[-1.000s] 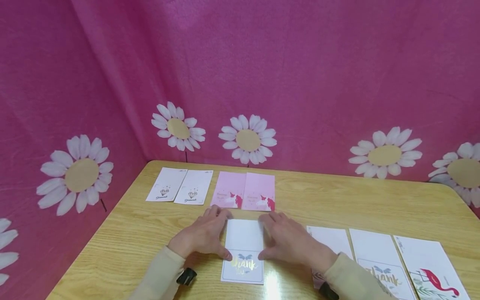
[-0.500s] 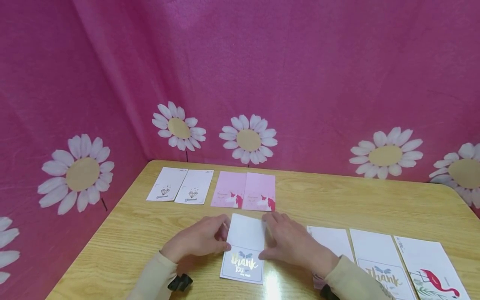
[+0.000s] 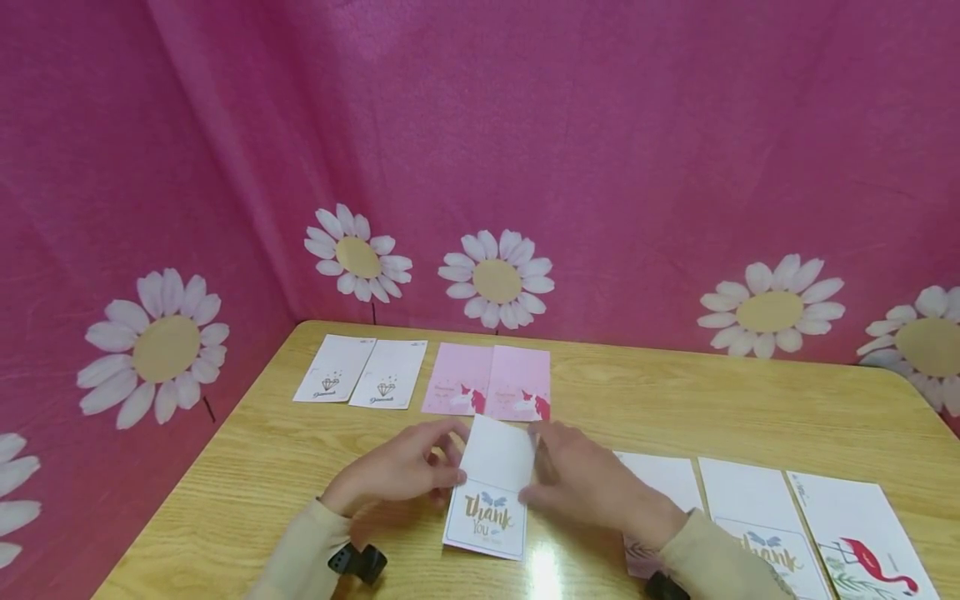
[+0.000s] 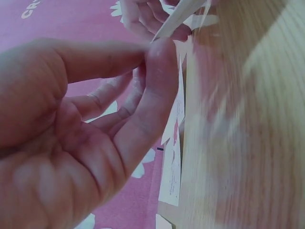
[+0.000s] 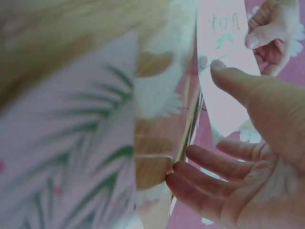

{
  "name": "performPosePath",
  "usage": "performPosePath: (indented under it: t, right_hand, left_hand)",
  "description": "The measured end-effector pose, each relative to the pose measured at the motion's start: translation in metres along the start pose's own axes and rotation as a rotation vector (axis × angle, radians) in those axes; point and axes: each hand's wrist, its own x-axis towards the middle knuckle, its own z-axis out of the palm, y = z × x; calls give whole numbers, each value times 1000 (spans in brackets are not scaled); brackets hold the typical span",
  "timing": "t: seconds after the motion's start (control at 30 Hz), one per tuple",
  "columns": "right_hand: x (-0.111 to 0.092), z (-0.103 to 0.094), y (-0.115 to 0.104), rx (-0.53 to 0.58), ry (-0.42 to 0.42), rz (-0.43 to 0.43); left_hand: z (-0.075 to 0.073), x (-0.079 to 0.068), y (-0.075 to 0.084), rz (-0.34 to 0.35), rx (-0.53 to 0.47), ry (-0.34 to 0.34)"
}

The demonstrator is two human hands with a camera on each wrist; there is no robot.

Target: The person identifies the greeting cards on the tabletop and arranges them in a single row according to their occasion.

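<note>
Middle: one white, rectangular paper card (image 3: 489, 492), creased across, with gold "Thank You" lettering and a blue motif, held tilted at the near middle of the table (image 3: 660, 400); I cannot tell whether its near edge touches the wood.
Left pinch: the left hand (image 3: 401, 467) grips the card's left edge between thumb and forefinger, other fingers loosely bent.
Right thumb: the right hand (image 3: 592, 483) is spread, fingers mostly straight; its thumb touches the card's right edge, forefinger by the far right corner.
Far corner: in the head view it reaches the near edge of two pink rectangular unicorn cards (image 3: 517, 383), side by side.
Far left: two white rectangular diamond-print cards (image 3: 388, 373), just beside the pink pair.
Near right: a row of three, narrow gaps between: a pale leaf-print card (image 3: 658, 479), partly behind the right hand; a second white "Thank" card (image 3: 742, 492); a white card with a red flamingo (image 3: 855, 508).
Room: wood shows left of the left hand and beyond the row of three.
Count: eight cards.
Table edge: light wood, meeting magenta fabric (image 3: 600, 150) printed with daisies.
</note>
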Motion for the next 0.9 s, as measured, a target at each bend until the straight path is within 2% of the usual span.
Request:
performPosePath:
  t: [0.27,0.37,0.5,0.77,0.9]
  right_hand:
    - [-3,-17,8,296,94,74]
    - [-5,-21,12,374,123,75]
    - [-8,-22,19,411,178,68]
    - [-13,-30,27,547,295,118]
    - [-15,-36,31,550,349,157]
  left_hand:
    - [0,12,3,-7,-131,62]
    - [3,18,6,5,-160,86]
    - [7,27,9,28,-186,117]
    - [18,48,18,56,-222,209]
    - [25,59,23,72,-249,272]
